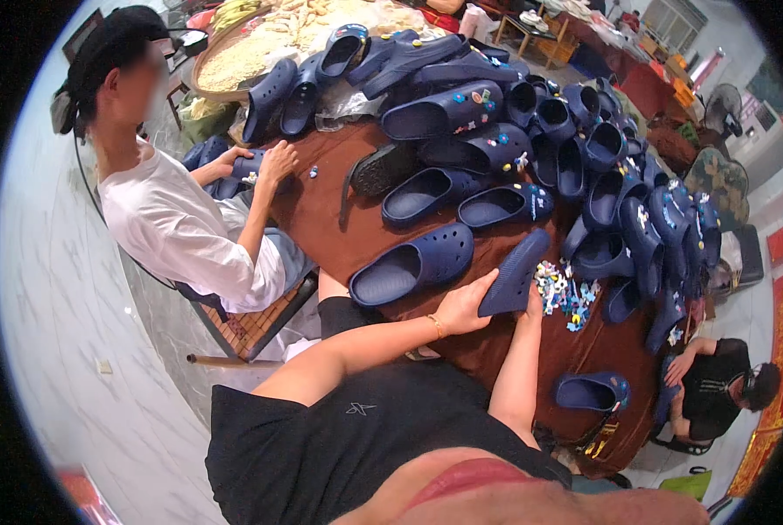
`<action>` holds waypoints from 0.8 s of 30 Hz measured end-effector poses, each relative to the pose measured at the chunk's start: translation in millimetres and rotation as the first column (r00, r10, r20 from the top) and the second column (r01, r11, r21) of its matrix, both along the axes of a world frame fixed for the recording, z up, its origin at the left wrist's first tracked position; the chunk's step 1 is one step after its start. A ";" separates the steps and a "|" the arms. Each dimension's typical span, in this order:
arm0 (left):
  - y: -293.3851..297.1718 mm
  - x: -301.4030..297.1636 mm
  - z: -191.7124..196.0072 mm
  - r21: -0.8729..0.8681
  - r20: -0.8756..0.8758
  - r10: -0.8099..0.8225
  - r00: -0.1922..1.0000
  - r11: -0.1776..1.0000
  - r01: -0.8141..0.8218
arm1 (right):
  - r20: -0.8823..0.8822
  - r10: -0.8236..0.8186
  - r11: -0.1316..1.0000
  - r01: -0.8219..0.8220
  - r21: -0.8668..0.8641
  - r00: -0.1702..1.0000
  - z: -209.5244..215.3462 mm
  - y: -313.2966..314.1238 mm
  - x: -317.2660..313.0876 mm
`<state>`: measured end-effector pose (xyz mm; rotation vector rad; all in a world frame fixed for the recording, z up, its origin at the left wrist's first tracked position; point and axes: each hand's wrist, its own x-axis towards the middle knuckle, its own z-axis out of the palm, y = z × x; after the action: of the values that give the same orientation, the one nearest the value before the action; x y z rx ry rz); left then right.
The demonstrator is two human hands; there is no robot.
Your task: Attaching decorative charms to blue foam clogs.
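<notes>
Gripping both hands' grip [496,302] around navy clog [514,273], sole up, toe toward upper right.

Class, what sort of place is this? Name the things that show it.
Probably a small home workshop decorating footwear: a heap of navy clogs, a pile of small colourful charms, and a brown table with seated workers.

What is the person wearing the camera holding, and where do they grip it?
A navy clog, sole up: left hand grips its lower end; right hand is behind it, hold unclear.
</notes>
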<state>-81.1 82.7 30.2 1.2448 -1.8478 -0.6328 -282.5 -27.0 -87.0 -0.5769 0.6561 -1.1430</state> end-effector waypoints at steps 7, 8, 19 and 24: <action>8.8 14.3 -3.7 0.151 -0.139 -0.017 0.990 0.988 0.038 | -0.017 -0.074 0.996 0.073 -0.051 0.997 35.4 20.5 15.4; 11.0 16.6 -1.4 0.155 -0.181 -0.015 0.983 0.987 0.044 | 0.161 -0.057 0.996 0.045 0.076 0.985 28.0 12.1 7.7; 5.9 43.5 -11.5 0.254 -0.277 0.076 0.958 0.967 -0.003 | -0.609 -0.408 0.913 0.309 -0.266 0.680 77.2 21.5 9.4; 3.1 56.5 -12.9 0.247 0.013 0.053 0.999 0.967 -0.055 | -0.571 -0.443 0.896 0.326 -0.301 0.691 47.2 34.5 10.8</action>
<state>-24.6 85.9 17.3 1.4543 -1.7732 -0.8504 -271.7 7.6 -39.8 -1.0329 1.3176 -1.4207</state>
